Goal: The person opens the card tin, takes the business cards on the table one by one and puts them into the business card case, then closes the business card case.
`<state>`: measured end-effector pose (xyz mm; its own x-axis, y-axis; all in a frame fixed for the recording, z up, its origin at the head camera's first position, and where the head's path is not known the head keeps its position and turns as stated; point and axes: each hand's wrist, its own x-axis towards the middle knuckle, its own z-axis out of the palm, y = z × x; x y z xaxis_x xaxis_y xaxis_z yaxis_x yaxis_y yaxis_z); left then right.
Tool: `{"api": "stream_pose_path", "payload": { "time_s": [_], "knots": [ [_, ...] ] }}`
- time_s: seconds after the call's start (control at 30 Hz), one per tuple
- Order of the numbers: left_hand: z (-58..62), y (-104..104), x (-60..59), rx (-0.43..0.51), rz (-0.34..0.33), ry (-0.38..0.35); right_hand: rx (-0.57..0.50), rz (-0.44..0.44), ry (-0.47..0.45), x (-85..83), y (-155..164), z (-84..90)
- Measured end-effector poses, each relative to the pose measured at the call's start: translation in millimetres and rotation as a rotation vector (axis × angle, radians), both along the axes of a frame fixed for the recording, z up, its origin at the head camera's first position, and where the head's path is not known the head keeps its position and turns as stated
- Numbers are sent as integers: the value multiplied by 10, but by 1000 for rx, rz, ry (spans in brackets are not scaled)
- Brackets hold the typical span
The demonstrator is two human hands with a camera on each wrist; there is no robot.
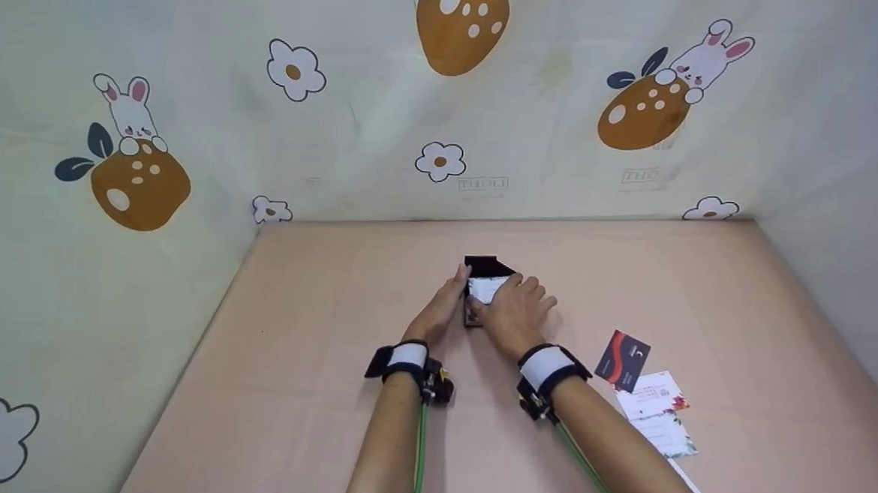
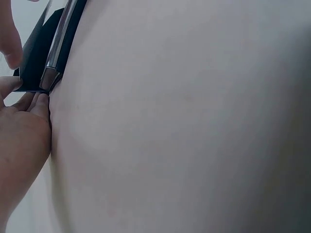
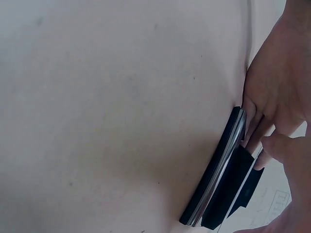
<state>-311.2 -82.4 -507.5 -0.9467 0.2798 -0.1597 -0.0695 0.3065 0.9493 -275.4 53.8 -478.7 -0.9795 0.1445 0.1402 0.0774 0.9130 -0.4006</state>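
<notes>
A small black card case [image 1: 481,264] with a silvery rim lies on the table, its lid raised. My left hand [image 1: 439,307] holds the left side of the case, the thumb along its edge. My right hand [image 1: 516,316] reaches over from the right and pinches a white card [image 1: 486,288] with a leafy print above the case. In the right wrist view the card shows edge-on as a thin white line beside the thumb, tilted over the case [image 3: 216,170]. Whether the card's lower edge is inside the case is hidden.
On the table [image 1: 313,360] to the right lie a dark card with a red stripe [image 1: 623,360], a white card with red flowers [image 1: 655,393] and a leafy-edged card [image 1: 666,433]. A white edge [image 1: 693,487] shows beside my right forearm. Patterned cloth [image 1: 355,122] stands behind.
</notes>
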Motion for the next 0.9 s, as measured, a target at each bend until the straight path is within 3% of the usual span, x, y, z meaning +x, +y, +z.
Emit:
{"api": "stream_pose_path", "payload": {
  "time_s": [0.57, 0.9],
  "knots": [
    [-7, 23, -7, 75, -29, -1, 53, -9, -2, -63, -59, -40],
    [-24, -5, -1, 65, -25, 5, 101, -16, -23, -85, -60, -93]
  ]
}}
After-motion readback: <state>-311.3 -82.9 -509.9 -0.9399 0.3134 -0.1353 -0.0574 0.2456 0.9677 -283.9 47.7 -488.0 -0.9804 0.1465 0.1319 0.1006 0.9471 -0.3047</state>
